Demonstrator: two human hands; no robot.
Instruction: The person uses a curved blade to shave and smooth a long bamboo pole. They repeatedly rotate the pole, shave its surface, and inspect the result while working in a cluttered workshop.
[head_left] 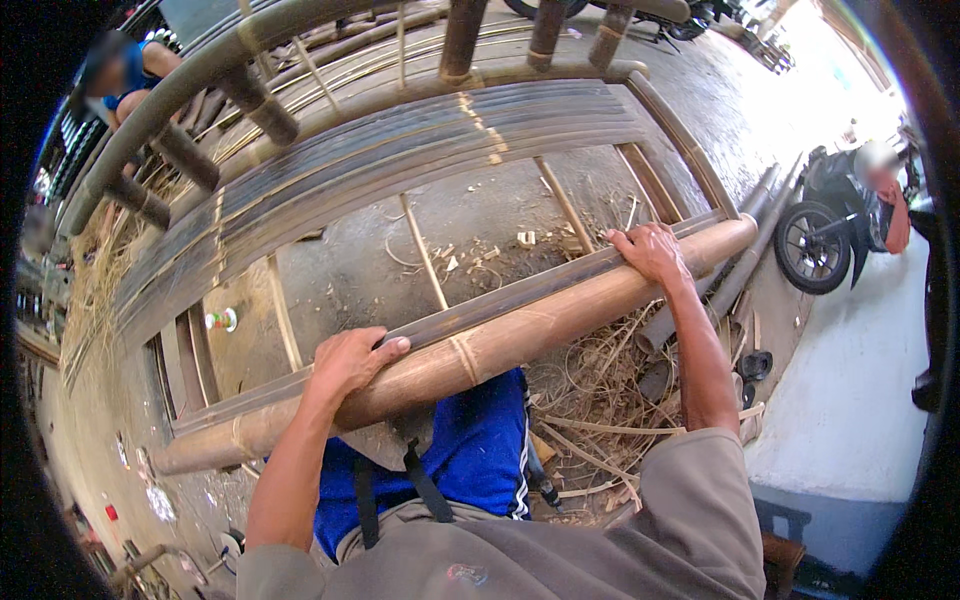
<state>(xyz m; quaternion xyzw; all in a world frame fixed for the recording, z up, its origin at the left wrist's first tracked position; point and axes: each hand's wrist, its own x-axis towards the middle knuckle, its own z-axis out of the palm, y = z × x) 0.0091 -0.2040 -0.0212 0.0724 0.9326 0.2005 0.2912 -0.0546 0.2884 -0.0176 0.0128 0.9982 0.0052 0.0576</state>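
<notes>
A small round patch (467, 573), red and blue on grey, sits on the person's grey clothing.

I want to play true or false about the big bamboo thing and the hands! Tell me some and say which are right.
1. Both hands rest on the thick tan bamboo pole. True: the left hand and the right hand are both on it.
2. The left hand holds a hammer. False: it only grips the pole.
3. A dark motorbike stands at the right. True.
4. The bamboo slat frame is painted bright red. False: it is brown and dark.
</notes>
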